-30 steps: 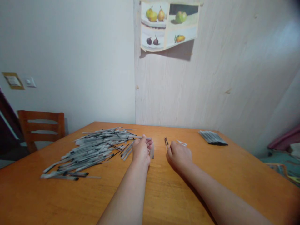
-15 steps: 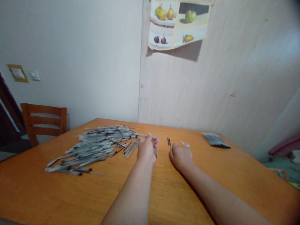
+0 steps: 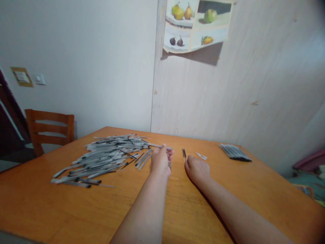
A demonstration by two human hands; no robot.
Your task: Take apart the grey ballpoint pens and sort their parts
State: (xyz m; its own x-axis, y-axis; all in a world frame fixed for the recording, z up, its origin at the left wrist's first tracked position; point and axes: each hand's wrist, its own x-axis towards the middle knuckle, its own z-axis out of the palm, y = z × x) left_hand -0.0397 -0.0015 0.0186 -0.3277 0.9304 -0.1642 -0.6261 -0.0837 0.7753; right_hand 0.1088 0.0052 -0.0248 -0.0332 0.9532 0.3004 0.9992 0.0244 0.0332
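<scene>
My left hand (image 3: 160, 161) is closed around a few grey pen barrels (image 3: 169, 165) at the right edge of a big loose heap of grey and black pen parts (image 3: 106, 157) on the orange wooden table (image 3: 177, 210). My right hand (image 3: 196, 168) rests on the table just to the right, fingers pinched on thin dark pen refills (image 3: 184, 153) that stick up past the knuckles. A small clear pen piece (image 3: 201, 156) lies just beyond the right hand.
A neat stack of dark and grey pens (image 3: 235, 152) lies at the table's far right corner. A wooden chair (image 3: 49, 130) stands behind the table's left side. The wall with a fruit picture (image 3: 198, 25) runs along the far edge.
Both hands keep their grips and stay close together. The view has shifted slightly, so everything sits a little further right and higher in the picture.
</scene>
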